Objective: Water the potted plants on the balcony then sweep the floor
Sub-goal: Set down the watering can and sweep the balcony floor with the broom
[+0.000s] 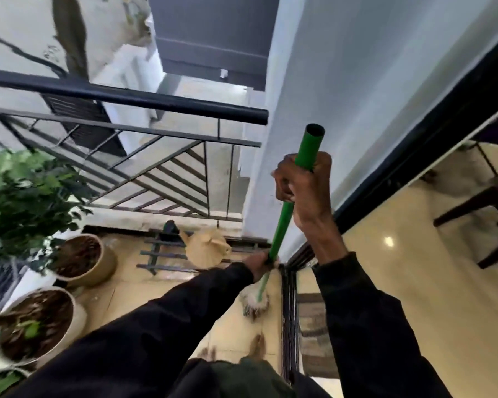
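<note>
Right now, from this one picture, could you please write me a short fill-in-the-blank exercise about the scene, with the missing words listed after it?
1. The right hand and the left hand both grip the ____ broom handle.
2. The right hand holds it ____ than the left hand.
3. The beige watering can stands on the ____ below the railing.

Missing words: green; higher; floor.

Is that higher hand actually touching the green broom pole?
Touching. The head view shows the right hand with fingers curled round the green tubular broom pole near its open top end.
</note>
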